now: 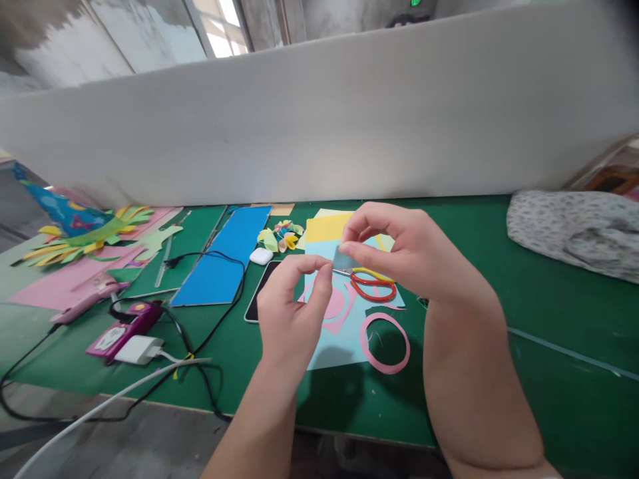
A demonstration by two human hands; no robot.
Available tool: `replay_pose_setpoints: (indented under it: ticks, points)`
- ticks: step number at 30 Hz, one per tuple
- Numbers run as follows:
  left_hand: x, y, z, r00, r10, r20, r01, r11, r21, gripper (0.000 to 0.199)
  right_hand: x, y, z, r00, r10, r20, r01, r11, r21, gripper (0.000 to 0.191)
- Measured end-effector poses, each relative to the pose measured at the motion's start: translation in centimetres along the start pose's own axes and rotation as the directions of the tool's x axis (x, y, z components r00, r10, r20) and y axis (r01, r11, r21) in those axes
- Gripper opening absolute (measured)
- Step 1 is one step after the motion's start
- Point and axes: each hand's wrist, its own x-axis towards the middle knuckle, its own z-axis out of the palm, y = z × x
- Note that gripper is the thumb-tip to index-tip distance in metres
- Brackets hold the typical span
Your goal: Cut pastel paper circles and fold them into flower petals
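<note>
Head view: both hands (294,306) (394,243) pinch a blue-grey piece (342,258); the label (108,338) on the purple box (146,321) is unreadable.

A phone (255,302) lies beside a small white case (261,256).

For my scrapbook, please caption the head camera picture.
Left hand and right hand pinch a small bluish piece near scissors and a pink ring.

Green table (559,303) against long white partition (324,126); daylit window (225,30), patchy wall (54,43) behind; grey floor (167,442).
</note>
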Motion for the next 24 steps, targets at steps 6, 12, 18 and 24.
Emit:
replay_pose_setpoints:
  ticks: [6, 12, 18, 24]
  points:
    - [-0.09, -0.04, 0.06, 0.998, 0.063, 0.008, -0.063, 0.988, 0.138, 0.006, 0.05, -0.09, 0.18, 1.0, -0.002, 0.014, 0.002, 1.0, -0.004, 0.008]
    - [-0.11, -0.2, 0.05, 0.997, 0.079, 0.023, -0.081, 0.988, 0.132, 0.003, 0.06, -0.12, 0.17, 1.0, 0.007, 0.013, -0.007, 1.0, -0.009, 0.008]
    - [-0.06, -0.23, -0.01, 1.0, 0.007, 0.024, -0.009, 0.995, 0.103, 0.005, -0.05, -0.17, 0.21, 1.0, 0.012, 0.015, -0.011, 0.999, -0.046, 0.008]
    - [0.0, -0.33, 0.38, 0.995, -0.075, -0.069, 0.07, 0.995, -0.067, 0.004, 0.29, -0.47, 0.69, 0.999, -0.039, 0.034, 0.042, 0.995, -0.095, 0.011]
